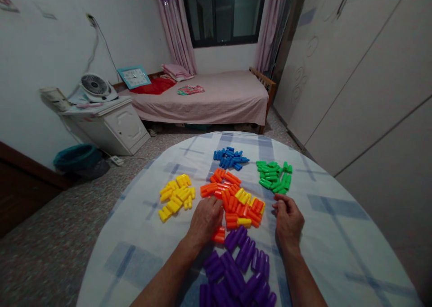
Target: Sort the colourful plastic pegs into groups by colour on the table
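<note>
A round table with a white and blue checked cloth (337, 235) carries plastic pegs sorted in heaps by colour. My left hand (205, 219) lies on the left edge of the middle heap of orange pegs (232, 199), fingers curled down onto them; what it holds is hidden. A few yellow pegs (243, 196) are mixed into that heap. My right hand (288, 217) rests on the cloth just right of the orange heap, fingers curled, below the green pegs (274, 176). Purple pegs (239, 271) lie between my forearms.
A yellow heap (177, 196) lies at the left and a blue heap (230, 157) at the far side. Beyond the table stand a bed with a pink cover (216, 100), a white cabinet with a fan (108, 122), a teal basin (77, 156) and wardrobe doors (357, 73).
</note>
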A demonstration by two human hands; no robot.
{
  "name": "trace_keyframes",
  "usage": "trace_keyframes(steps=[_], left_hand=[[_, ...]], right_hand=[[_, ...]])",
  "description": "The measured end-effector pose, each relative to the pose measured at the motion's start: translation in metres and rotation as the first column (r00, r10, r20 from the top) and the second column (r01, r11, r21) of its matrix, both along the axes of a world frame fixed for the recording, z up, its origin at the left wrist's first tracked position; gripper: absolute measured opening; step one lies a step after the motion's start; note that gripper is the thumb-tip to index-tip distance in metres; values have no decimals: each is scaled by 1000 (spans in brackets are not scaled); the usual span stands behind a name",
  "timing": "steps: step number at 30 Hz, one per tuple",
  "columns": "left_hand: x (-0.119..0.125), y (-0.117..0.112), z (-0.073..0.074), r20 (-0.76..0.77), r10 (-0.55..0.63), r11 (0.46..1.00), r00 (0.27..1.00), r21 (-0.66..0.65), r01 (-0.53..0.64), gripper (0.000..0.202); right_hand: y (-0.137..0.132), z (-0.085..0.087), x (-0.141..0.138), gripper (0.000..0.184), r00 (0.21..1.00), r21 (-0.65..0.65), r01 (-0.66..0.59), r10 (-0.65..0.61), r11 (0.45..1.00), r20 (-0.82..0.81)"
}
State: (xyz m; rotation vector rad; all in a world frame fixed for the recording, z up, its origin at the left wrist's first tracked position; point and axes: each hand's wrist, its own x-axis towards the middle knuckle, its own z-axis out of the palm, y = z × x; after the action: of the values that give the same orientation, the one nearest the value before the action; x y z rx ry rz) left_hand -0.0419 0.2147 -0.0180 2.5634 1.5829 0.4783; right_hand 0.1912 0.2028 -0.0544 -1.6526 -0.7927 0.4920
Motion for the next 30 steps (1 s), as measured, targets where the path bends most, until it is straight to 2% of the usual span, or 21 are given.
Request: trace_keyframes(steps=[3, 6, 8, 11, 14, 15, 16, 17, 18, 19, 21, 22, 25, 28, 30], left_hand=[[-9, 7, 1, 204, -30, 998, 979, 63, 17, 20], [-30, 17, 10, 349, 30, 986, 936, 142, -84, 23], [-50, 25, 16, 375, 104, 964, 921, 189, -185, 22], [-80, 34, 26, 326, 243, 909, 914, 251, -331, 23], [-86, 33, 35, 296, 358, 840, 886, 313, -444, 22], [-80, 30, 38, 314, 342, 846, 885, 307, -436, 21], [-70, 25, 40, 339, 291, 876, 894, 280, -392, 20], [-56, 18, 41, 373, 207, 921, 904, 236, -308, 20], [-40, 10, 41, 396, 99, 969, 913, 168, -179, 19], [-22, 1, 39, 401, -10, 993, 916, 111, -38, 18], [12, -17, 34, 359, -171, 985, 917, 40, 168, 18], [27, -24, 30, 321, -204, 978, 925, 16, 210, 17], [51, -35, 16, 213, -170, 984, 962, -19, 178, 22], [53, -35, 6, 163, -116, 993, 980, -19, 121, 25], [52, -32, 2, 140, -108, 994, 984, -6, 110, 17]], right_hand=[[0, 0, 0, 30, 1000, 3, -2, 2, 1000, -10], [0, -1, 0, 31, 1000, 0, -6, 6, 1000, -18], [1, 0, 0, 31, 1000, -11, -13, 13, 1000, -12], [1, 1, 0, 31, 1000, -21, -15, 15, 1000, 6], [1, 2, -1, 32, 1000, -30, -15, 16, 999, 26], [1, 2, -1, 31, 999, -32, -15, 16, 999, 33], [1, 3, -1, 31, 999, -32, -18, 19, 999, 38], [1, 3, -1, 31, 999, -31, -19, 21, 999, 43], [1, 4, -1, 31, 999, -29, -22, 23, 999, 46], [1, 4, -1, 31, 999, -28, -25, 26, 999, 46], [1, 4, -2, 31, 998, -33, -33, 34, 999, 44], [1, 4, -2, 31, 998, -36, -35, 37, 999, 42], [1, 4, -2, 32, 998, -33, -37, 38, 999, 41], [1, 5, -2, 32, 997, -31, -41, 43, 999, 59], [1, 5, -2, 33, 996, -30, -49, 51, 998, 66]])
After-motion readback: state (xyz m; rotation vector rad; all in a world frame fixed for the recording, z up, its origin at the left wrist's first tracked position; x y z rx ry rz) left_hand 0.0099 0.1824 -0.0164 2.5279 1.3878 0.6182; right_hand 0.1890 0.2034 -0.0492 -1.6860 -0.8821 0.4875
